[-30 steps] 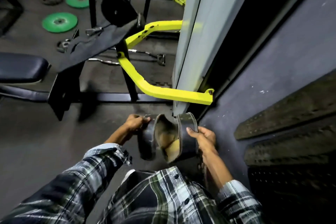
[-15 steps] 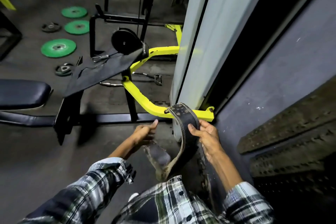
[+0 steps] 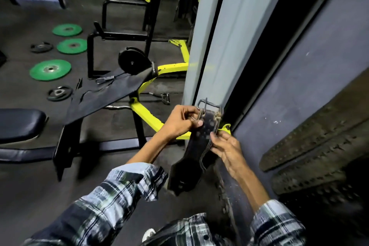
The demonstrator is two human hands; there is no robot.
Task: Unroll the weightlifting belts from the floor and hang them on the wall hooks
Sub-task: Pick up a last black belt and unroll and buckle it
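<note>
Since half a second ago the worn black leather weightlifting belt (image 3: 196,146) has risen, unrolled, its metal buckle (image 3: 207,105) now topmost against the pale grey pillar (image 3: 221,46). Left hand (image 3: 180,121) pinches the belt's upper end just under the buckle; right hand (image 3: 227,146) grips its edge lower down. Below lies a dark rubber gym floor (image 3: 30,185) beside a grey wall (image 3: 319,70). Three green weight plates (image 3: 50,70) and two small black plates (image 3: 59,93) lie flat on it.
</note>
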